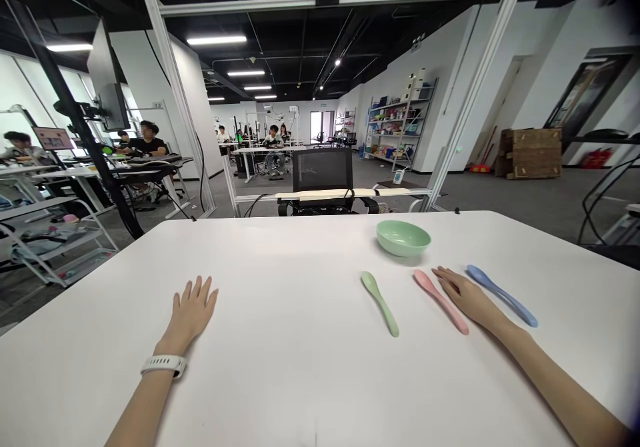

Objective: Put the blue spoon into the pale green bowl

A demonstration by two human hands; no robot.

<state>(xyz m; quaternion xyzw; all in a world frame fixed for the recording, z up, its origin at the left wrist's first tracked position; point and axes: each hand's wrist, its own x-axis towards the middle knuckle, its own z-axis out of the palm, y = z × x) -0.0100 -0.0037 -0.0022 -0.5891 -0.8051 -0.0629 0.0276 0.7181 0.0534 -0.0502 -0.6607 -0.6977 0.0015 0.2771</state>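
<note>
**Open right hand lies flat beside a pink spoon**

The right hand [465, 294] rests palm down on the white desk [300, 380]. Its fingers [447, 276] are stretched out, close together and closed on nothing. The pink spoon [440, 300] lies just to the left of those fingers, its bowl level with the fingertips and its handle running back alongside the palm. Whether they touch it I cannot tell. A blue spoon [501, 295] lies near their right side, a green spoon [380, 304] further left, and a green bowl [403, 237] just beyond the fingertips.

The left hand [193, 310] is well apart, flat on the desk with fingers [200, 287] spread, holding nothing.

The pink spoon looks like smooth moulded plastic, so it is probably light, stiff, slightly slippery and not fragile. Lying flat on the desk, it leaves little edge to catch. A pinch across the narrow handle near its middle seems the surest hold.
</note>
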